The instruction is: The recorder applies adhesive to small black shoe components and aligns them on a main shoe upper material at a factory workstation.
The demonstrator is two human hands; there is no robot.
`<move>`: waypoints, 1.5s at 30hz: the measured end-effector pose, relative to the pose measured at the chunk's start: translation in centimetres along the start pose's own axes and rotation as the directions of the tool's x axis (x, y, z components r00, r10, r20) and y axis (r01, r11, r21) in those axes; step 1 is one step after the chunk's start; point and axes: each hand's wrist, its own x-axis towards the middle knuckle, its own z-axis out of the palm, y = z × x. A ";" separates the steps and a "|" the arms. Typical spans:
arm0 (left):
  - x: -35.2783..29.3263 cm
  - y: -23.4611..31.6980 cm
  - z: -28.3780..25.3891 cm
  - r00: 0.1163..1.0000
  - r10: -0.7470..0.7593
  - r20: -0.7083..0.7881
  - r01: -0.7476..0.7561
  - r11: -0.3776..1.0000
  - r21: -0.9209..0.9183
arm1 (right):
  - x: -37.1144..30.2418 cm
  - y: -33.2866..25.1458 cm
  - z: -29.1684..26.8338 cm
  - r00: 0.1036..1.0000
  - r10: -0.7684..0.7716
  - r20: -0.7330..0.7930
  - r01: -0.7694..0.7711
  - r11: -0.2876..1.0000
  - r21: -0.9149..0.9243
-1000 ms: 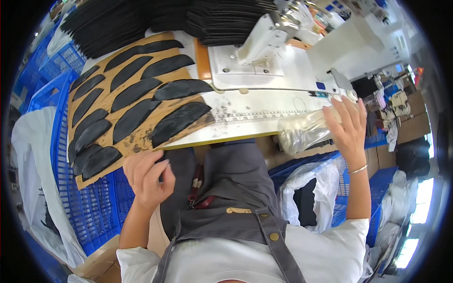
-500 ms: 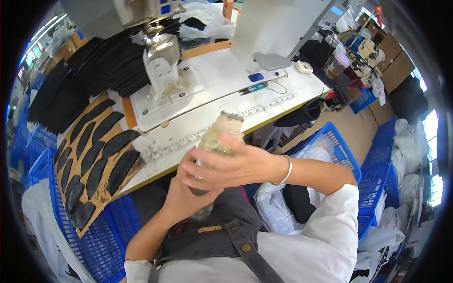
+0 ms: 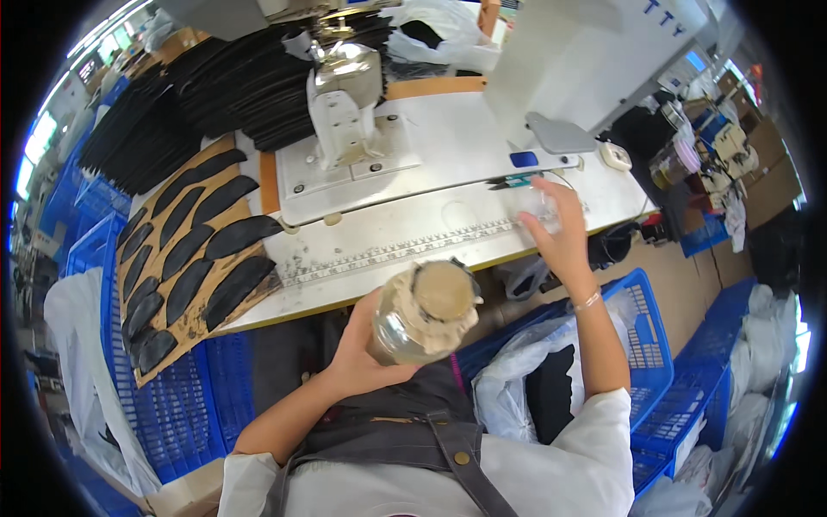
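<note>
1. The glass jar (image 3: pixel 398 326) is at the centre, in front of the white worktable's (image 3: pixel 413 214) near edge; its mouth, crusted with beige matter, tilts toward the camera.
2. The left hand (image 3: pixel 357 358) holds the jar, wrapped around its side from eight o'clock.
3. At two o'clock from the jar, the right hand (image 3: pixel 562 231) has thumb and fingertips spread around a small clear object (image 3: pixel 540 205); whether it is gripped, I cannot tell.
4. Teal-handled snips (image 3: pixel 519 180) lie at one o'clock, just beside those fingertips.
5. Toward nine o'clock, black curved pieces (image 3: pixel 244 236) lie on brown cardboard (image 3: pixel 203 246).
6. Stacked black material (image 3: pixel 142 133) stands at ten o'clock.
</note>
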 end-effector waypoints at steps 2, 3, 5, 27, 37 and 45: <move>-0.1 -0.3 -0.2 1.000 0.007 0.002 -0.007 0.999 0.035 | 0.4 -3.7 -1.3 0.996 0.063 -0.056 -0.038 0.927 0.372; -0.3 -0.6 -0.3 1.000 0.014 0.023 -0.015 0.998 0.059 | 0.6 -5.7 -2.0 0.984 0.157 -0.081 -0.061 0.730 0.681; -0.3 -0.9 -0.4 1.000 0.003 0.014 -0.003 1.000 0.004 | 1.3 -8.9 -4.1 0.994 -0.074 -0.082 0.110 0.578 0.809; -0.3 1.4 -1.1 0.998 0.013 -0.054 -0.004 0.988 0.154 | 4.6 -14.7 -4.8 0.903 -0.414 0.115 0.237 0.702 0.672; 0.7 1.8 0.4 0.989 -0.142 -0.049 0.145 0.986 0.079 | 3.4 -11.6 -1.9 0.929 -0.356 0.101 0.186 0.685 0.704; 1.2 4.1 0.9 0.964 -0.253 0.077 0.258 0.964 -0.064 | 2.8 -12.2 -2.4 0.976 -0.171 0.137 0.029 0.718 0.695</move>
